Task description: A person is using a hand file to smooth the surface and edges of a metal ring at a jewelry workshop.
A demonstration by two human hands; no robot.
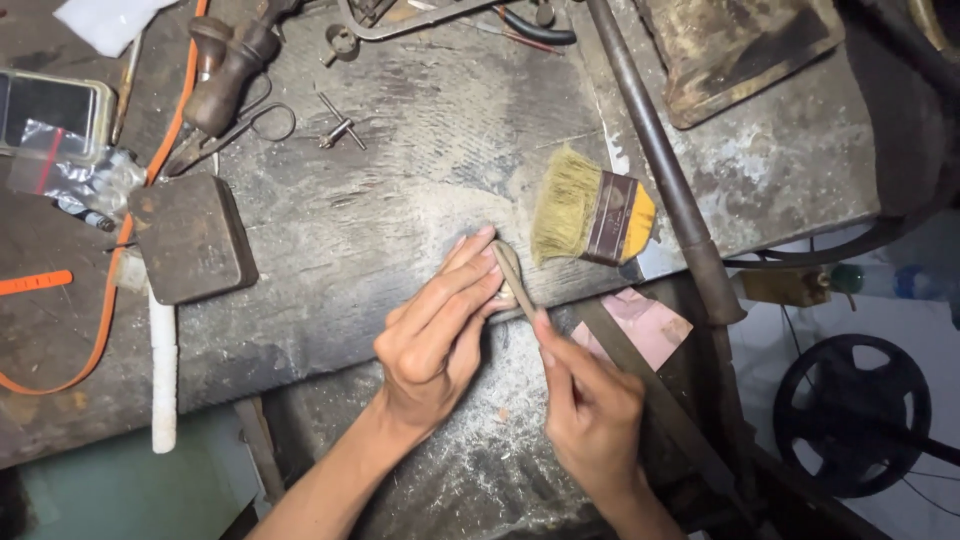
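— Surface?
— Worn grey counter (400,200), dusty and scratched. Items on it: flat brush (592,212) with straw bristles, dark square tin (190,237), white rod (163,370), orange strap (110,300), scissors (235,130) by a wooden handle (222,72).

— Hands?
— Left hand (435,335): fingers (470,262) closed around a small brownish strip (510,280), pressing it at the counter's front edge, just beside the brush. Right hand (590,410): thumb and forefinger pinched on the strip's lower end — both hands hold the same piece.
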